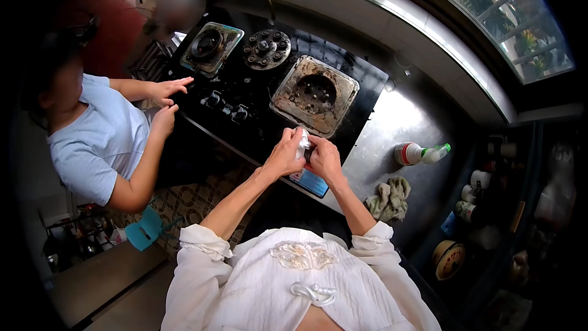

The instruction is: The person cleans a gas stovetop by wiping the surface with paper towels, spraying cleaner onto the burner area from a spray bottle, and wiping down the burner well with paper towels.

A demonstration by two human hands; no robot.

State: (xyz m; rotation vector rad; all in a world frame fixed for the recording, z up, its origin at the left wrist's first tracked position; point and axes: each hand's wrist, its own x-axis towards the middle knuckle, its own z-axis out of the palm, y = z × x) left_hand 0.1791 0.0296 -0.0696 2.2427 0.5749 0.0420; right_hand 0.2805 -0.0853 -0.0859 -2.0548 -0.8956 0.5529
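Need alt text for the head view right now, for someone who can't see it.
Seen from above, the left hand and right hand together grip a small whitish object over the front edge of a black gas stove. A second person in a light blue shirt rests both hands on the stove's left end; a spray bottle and rag lie on the steel counter.

A small white cloth (303, 140) is bunched up between the left hand (284, 154) and the right hand (325, 158). Both hands grip it, so most of it is hidden. It sits over the front edge of the black stove (257, 95), just below the rusty right burner (315, 94).
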